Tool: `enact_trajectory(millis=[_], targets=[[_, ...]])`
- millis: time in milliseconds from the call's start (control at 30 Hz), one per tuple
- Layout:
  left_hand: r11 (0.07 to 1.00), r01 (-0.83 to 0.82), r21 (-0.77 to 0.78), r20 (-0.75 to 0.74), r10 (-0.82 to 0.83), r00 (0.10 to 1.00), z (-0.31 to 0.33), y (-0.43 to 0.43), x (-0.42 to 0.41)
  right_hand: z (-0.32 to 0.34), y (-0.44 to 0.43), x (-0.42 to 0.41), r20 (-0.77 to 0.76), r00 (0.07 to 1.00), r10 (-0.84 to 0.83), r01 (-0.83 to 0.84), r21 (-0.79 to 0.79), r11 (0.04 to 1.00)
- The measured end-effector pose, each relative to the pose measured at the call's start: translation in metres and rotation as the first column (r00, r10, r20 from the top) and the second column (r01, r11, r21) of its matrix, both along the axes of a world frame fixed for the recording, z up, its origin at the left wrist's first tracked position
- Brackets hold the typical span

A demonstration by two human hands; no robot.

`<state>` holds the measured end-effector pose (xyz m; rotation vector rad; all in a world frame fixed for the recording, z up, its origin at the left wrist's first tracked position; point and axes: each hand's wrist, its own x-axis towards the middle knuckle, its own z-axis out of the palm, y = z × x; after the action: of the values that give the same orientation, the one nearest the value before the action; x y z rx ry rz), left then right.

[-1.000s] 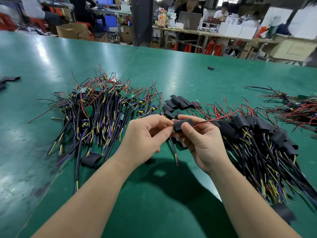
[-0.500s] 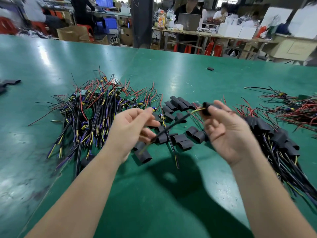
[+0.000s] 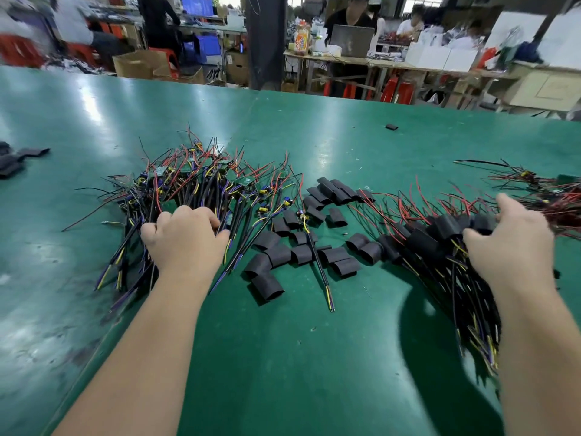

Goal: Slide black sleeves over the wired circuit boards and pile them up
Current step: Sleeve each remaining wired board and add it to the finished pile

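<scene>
At the left of the green counter [image 3: 94, 121] lies the heap of wired boards [image 3: 201, 187] that have no sleeve yet. The left hand [image 3: 184, 237] is now down on this heap, with the fingers curled into the cables. Half a second ago it was in the air, at the tail of one cable. Whether its grip already holds a new board, I cannot tell.

In the middle lie the loose black sleeves [image 3: 276, 256], with one bare board [image 3: 319, 269] between them.

At the right, the right hand [image 3: 515, 243] has carried the sleeved board [image 3: 484, 223] to the pile of finished ones [image 3: 434, 247]. The forefinger is straight and the thumb is apart. Whether this grip has let go, I cannot tell.

I judge that one piece is done and the next one begins. Many bare boards remain.
</scene>
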<state>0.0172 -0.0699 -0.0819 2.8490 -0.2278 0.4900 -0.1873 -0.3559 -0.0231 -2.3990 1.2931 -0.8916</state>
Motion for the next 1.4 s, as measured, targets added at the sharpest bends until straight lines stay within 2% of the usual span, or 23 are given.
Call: enact_trajectory(millis=[67, 167, 300, 333, 400, 467, 600, 667, 767, 800, 867, 933, 1067, 1167, 1267, 1400], targets=[[1.000, -0.023, -0.004, 0.014, 0.023, 1.000, -0.001, -0.001, 0.003, -0.005, 0.003, 0.002, 0.055, 0.998, 0.016, -0.017, 0.029, 0.999], [0.999, -0.029, 0.015, 0.036, 0.029, 0.999, 0.000, -0.005, 0.005, -0.006, 0.008, 0.004, 0.097, 0.995, 0.028, -0.022, -0.063, 0.998], [0.992, 0.108, 0.060, 0.194, -0.118, 0.974, 0.000, -0.018, -0.003, -0.008, 0.014, 0.010, 0.154, 0.983, 0.103, -0.086, -0.113, 0.990], [0.987, 0.130, 0.096, 0.191, -0.146, 0.971, 0.000, -0.021, -0.006, -0.009, 0.016, 0.011, 0.167, 0.978, 0.126, -0.107, -0.122, 0.987], [0.969, 0.147, 0.197, 0.077, -0.165, 0.983, 0.001, -0.024, -0.009, -0.011, 0.021, 0.014, 0.183, 0.967, 0.178, -0.154, -0.141, 0.978], [0.961, 0.152, 0.233, -0.028, -0.149, 0.988, 0.001, -0.025, -0.007, -0.013, 0.026, 0.017, 0.188, 0.955, 0.230, -0.200, -0.164, 0.966], [0.958, 0.180, 0.223, -0.038, -0.176, 0.984, 0.000, -0.024, -0.009, -0.015, 0.040, 0.022, 0.247, 0.917, 0.312, -0.259, -0.225, 0.939], [0.968, 0.187, 0.166, -0.041, -0.183, 0.982, 0.000, -0.023, -0.010, -0.016, 0.048, 0.025, 0.272, 0.894, 0.356, -0.310, -0.198, 0.930], [0.978, 0.179, -0.111, -0.014, -0.181, 0.983, 0.001, -0.019, -0.009, -0.019, 0.060, 0.028, 0.367, 0.843, 0.394, -0.421, -0.008, 0.907], [0.948, 0.186, -0.257, -0.007, -0.194, 0.981, 0.001, -0.017, -0.010, -0.020, 0.065, 0.029, 0.406, 0.819, 0.406, -0.476, 0.087, 0.875], [0.829, 0.188, -0.526, -0.031, -0.240, 0.970, 0.003, -0.017, -0.016, -0.022, 0.074, 0.032, 0.485, 0.765, 0.424, -0.589, 0.260, 0.765], [0.748, 0.171, -0.642, -0.043, -0.258, 0.965, 0.007, -0.017, -0.019, -0.025, 0.082, 0.036, 0.536, 0.726, 0.431, -0.655, 0.347, 0.671], [0.698, 0.150, -0.701, -0.053, -0.260, 0.964, 0.013, -0.015, -0.018, -0.031, 0.091, 0.039, 0.574, 0.707, 0.412, -0.695, 0.459, 0.553], [0.689, 0.289, -0.664, 0.031, -0.362, 0.932, 0.017, -0.016, -0.023, -0.030, 0.097, 0.041, 0.660, 0.661, 0.357, -0.749, 0.550, 0.370], [0.656, 0.493, -0.572, 0.068, -0.561, 0.825, 0.017, -0.021, -0.033, -0.026, 0.101, 0.044, 0.793, 0.577, 0.196, -0.817, 0.559, 0.144], [0.565, 0.652, -0.505, 0.064, -0.730, 0.681, 0.016, -0.025, -0.045, -0.020, 0.097, 0.045, 0.819, 0.574, 0.013, -0.819, 0.574, 0.023]])
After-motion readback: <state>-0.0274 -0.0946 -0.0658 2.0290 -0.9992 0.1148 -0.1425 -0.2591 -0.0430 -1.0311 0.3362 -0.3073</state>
